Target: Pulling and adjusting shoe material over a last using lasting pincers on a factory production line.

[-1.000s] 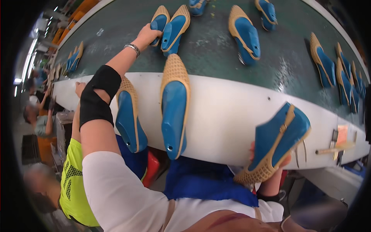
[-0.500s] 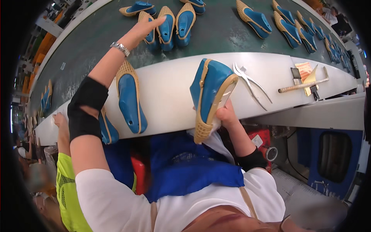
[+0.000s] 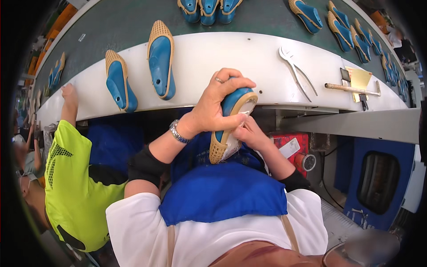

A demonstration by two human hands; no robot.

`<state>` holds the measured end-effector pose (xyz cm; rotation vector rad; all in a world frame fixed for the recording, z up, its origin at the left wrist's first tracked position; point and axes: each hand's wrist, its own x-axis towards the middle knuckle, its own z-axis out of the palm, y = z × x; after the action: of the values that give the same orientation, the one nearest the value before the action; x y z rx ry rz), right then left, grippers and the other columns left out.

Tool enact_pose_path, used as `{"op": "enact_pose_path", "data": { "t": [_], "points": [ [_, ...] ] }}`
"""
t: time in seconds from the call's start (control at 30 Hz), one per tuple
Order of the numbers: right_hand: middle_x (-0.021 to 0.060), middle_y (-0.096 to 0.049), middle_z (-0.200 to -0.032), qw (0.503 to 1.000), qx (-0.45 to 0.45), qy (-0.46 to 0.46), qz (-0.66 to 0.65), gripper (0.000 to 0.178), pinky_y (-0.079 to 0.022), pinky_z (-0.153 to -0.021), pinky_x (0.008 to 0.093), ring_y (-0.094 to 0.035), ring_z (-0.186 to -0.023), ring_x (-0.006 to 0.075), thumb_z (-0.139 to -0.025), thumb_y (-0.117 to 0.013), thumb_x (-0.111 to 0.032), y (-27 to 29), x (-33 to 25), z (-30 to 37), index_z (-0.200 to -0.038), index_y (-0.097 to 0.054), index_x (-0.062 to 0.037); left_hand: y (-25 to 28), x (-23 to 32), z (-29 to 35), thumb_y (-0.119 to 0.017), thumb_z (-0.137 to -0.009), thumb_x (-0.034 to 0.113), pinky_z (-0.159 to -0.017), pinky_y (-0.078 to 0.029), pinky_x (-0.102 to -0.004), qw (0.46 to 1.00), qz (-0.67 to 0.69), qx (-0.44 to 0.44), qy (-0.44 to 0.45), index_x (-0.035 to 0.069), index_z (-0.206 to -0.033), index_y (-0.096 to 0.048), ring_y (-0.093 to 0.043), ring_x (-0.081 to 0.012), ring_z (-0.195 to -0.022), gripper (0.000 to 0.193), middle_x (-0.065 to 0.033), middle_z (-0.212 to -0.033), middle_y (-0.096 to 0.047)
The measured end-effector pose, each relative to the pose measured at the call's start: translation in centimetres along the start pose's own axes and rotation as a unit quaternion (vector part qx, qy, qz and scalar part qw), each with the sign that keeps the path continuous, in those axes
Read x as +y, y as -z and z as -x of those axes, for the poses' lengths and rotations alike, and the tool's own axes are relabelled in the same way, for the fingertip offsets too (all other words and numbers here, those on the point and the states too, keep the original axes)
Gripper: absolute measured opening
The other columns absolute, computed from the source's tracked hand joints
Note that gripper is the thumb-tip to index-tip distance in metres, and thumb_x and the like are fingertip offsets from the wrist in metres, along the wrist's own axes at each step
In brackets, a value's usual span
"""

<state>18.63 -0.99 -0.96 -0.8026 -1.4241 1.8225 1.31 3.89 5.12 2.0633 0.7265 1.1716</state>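
Note:
Before my chest I hold a slingback shoe (image 3: 217, 150) with a woven beige toe and a blue shoe last inside, toe down and pale sole turned to the right. My left hand (image 3: 209, 101) is closed around its heel end, the thumb lying across the sole. Close by, my right hand (image 3: 254, 135) is closed at the sole's edge, fingers bent against the shoe. Whitish, crinkled film or lining shows beside the toe; its exact kind is unclear. Two similar shoes stand on the white ledge to the left, a smaller-looking shoe (image 3: 119, 82) and a longer shoe (image 3: 161, 60).
Pliers (image 3: 295, 71) and a hammer (image 3: 351, 89) lie on the white ledge (image 3: 204, 58) at right, beside yellowish sheets (image 3: 359, 79). Beyond runs a green belt (image 3: 262, 22) carrying several shoes. At left, a co-worker in a yellow-green shirt (image 3: 73, 178) rests a hand on the ledge.
My left hand has come back from over the belt and taken hold of the shoe's heel end. Earlier only my right hand held that shoe. The view has shifted.

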Motion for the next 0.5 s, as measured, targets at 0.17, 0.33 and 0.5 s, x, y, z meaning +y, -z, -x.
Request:
{"op": "enact_pose_path", "data": {
  "t": [0.17,0.33,0.5],
  "points": [
    [0.0194,-0.063,-0.110,0.917,0.200,-0.100,0.331,0.062,-0.049,-0.083,0.0353,-0.062,-0.098,0.0243,-0.071,-0.076,-0.029,5.1,-6.7,1.2,-0.118,-0.054,0.0033,0.3,0.0,2.3,-0.066,-0.063,0.020,-0.090,-0.038,-0.0338,0.998,-0.018,0.027,0.044,0.007,-0.113,-0.057,-0.046,-0.0225,-0.100,0.053,-0.0113,-0.107,-0.045],
    [0.0206,-0.062,-0.094,0.582,0.367,0.150,0.710,0.053,-0.049,-0.077,0.0410,-0.058,-0.091,0.0341,-0.074,-0.073,-0.032,14.0,-8.1,-0.6,-0.112,-0.057,0.0017,0.2,-0.9,2.4,-0.065,-0.062,0.019,-0.089,-0.038,-0.0327,0.997,0.012,0.045,0.063,0.007,-0.113,-0.057,-0.046,-0.0217,-0.099,0.053,-0.0100,-0.106,-0.044],
    [0.0161,-0.060,-0.101,0.618,0.259,-0.133,0.730,0.040,-0.048,-0.077,0.0415,-0.056,-0.091,0.0332,-0.078,-0.069,-0.031,15.7,-9.3,-3.4,-0.102,-0.058,-0.0015,0.2,-1.7,2.9,-0.064,-0.062,0.019,-0.089,-0.038,-0.0326,0.992,0.019,0.071,0.100,0.007,-0.112,-0.057,-0.046,-0.0213,-0.099,0.052,-0.0099,-0.105,-0.045]
  ]
}}
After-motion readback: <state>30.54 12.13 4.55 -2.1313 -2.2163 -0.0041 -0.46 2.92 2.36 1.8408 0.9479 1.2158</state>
